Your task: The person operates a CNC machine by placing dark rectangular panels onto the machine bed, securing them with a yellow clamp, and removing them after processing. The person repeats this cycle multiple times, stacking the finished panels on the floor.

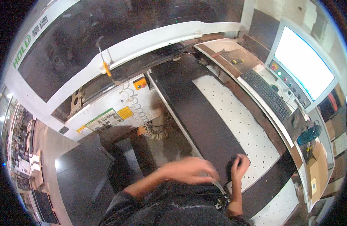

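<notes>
My left hand (190,170) reaches across in front of my body, blurred by motion, its fingers stretched toward the right. Nothing shows in it. My right hand (238,169) is just to its right, over the edge between a dark panel (203,116) and a white perforated strip (241,116). Its fingers are loosely bent, with a gap beside the thumb, and I see nothing held. Whether either hand touches the panel is unclear. A thin metal edge or rod (220,187) shows by my left fingertips, partly hidden.
A large white machine (143,51) stands ahead, with a coiled air hose (158,130) and an orange-handled tool (106,69). On the right ledge are a keyboard (266,92), a monitor (303,64), a blue bottle (309,135) and a cardboard box (318,169). Dark panels (83,180) lie at lower left.
</notes>
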### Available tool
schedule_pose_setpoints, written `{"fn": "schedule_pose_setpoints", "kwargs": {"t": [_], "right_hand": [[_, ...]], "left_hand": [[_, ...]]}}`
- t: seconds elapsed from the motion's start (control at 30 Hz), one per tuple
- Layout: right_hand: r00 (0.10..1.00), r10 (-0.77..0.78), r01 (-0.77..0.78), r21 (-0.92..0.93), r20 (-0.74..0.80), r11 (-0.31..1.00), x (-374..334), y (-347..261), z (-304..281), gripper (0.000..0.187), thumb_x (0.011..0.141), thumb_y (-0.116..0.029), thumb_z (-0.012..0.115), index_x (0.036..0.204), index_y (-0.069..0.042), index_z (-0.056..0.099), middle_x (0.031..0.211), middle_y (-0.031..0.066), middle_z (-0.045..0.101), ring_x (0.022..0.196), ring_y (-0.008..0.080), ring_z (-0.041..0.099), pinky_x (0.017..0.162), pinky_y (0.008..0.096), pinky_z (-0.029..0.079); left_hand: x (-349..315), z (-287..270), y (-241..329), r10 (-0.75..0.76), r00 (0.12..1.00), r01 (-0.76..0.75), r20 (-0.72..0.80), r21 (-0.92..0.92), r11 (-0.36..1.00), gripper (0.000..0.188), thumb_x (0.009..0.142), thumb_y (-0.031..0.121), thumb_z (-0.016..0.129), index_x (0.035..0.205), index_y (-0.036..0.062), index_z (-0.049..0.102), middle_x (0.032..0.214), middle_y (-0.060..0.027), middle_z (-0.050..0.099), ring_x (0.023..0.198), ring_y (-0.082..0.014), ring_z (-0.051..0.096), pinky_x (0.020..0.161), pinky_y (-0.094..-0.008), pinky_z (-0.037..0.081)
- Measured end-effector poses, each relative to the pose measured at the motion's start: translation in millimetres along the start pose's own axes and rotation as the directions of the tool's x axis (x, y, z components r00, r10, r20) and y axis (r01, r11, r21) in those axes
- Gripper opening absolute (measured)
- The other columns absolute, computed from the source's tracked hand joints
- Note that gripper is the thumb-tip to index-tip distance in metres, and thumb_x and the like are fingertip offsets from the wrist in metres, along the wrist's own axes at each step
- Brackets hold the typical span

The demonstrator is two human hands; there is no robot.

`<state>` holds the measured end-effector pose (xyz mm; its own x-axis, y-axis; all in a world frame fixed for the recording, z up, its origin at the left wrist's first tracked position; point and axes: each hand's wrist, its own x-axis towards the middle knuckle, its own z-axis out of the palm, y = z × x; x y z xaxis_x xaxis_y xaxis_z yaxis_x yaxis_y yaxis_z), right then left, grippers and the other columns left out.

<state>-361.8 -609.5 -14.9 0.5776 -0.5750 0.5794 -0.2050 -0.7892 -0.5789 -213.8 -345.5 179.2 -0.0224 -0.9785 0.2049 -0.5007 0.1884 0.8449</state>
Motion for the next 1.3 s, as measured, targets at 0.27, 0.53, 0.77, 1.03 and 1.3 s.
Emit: {"fn": "schedule_pose_setpoints", "kwargs": {"t": [0.27, 0.53, 0.77, 1.03, 1.3], "right_hand": [[0.724, -0.43, 0.325, 0.283, 0.539, 0.902, 74, -71, 85, 0.015, 0.088, -0.011, 0.068, 0.103, -0.008, 0.069, 0.101, 0.0117, 0.067, 0.098, 0.0333, 0.064, 0.087, 0.0448, 0.048], [0.765, -0.357, 0.174, 0.362, 0.536, 0.916, 76, -54, 102, 0.018, 0.085, -0.013, 0.073, 0.103, -0.01, 0.072, 0.091, 0.0059, 0.068, 0.073, 0.02, 0.067, 0.067, 0.035, 0.054], [0.763, -0.36, 0.15, 0.395, 0.537, 0.907, 90, -41, 104, 0.018, 0.085, -0.014, 0.075, 0.103, -0.011, 0.072, 0.087, 0.0048, 0.073, 0.07, 0.0172, 0.07, 0.064, 0.0327, 0.055], [0.869, -0.25, 0.118, 0.312, 0.426, 0.943, 63, -62, 109, 0.019, 0.086, -0.013, 0.073, 0.104, -0.008, 0.072, 0.088, 0.0086, 0.066, 0.075, 0.0263, 0.065, 0.069, 0.0372, 0.052], [0.873, -0.199, 0.017, 0.381, 0.445, 0.924, 61, -50, 104, 0.016, 0.089, -0.009, 0.07, 0.105, -0.008, 0.072, 0.09, 0.0091, 0.067, 0.077, 0.0243, 0.066, 0.071, 0.037, 0.052]], "left_hand": [[135, 151, 137, 0.691, 0.628, -0.251, 0.358, -0.747, 0.615, 0.045, 0.105, 0.038, 0.058, 0.11, -0.0045, 0.073, 0.099, -0.0185, 0.074, 0.088, -0.0282, 0.068, 0.082, -0.0412, 0.052], [138, 162, 151, 0.652, 0.661, -0.551, 0.371, -0.348, 0.758, 0.038, 0.102, 0.032, 0.061, 0.098, -0.0051, 0.07, 0.089, -0.0234, 0.07, 0.079, -0.0311, 0.065, 0.071, -0.0458, 0.047], [136, 150, 144, 0.695, 0.64, -0.558, 0.329, -0.422, 0.714, 0.036, 0.1, 0.03, 0.062, 0.105, -0.0058, 0.066, 0.094, -0.0252, 0.069, 0.089, -0.0376, 0.065, 0.078, -0.0469, 0.049], [92, 62, 84, 0.452, 0.863, -0.322, 0.226, -0.444, 0.836, 0.031, 0.094, 0.022, 0.064, 0.11, -0.0038, 0.057, 0.102, -0.0245, 0.063, 0.101, -0.0451, 0.061, 0.09, -0.0498, 0.047], [9, 8, 10, -0.185, 0.954, 0.224, 0.236, -0.146, 0.964, 0.054, 0.106, 0.038, 0.053, 0.142, -0.0024, 0.048, 0.133, -0.0239, 0.061, 0.126, -0.0369, 0.058, 0.106, -0.0438, 0.045]]}}
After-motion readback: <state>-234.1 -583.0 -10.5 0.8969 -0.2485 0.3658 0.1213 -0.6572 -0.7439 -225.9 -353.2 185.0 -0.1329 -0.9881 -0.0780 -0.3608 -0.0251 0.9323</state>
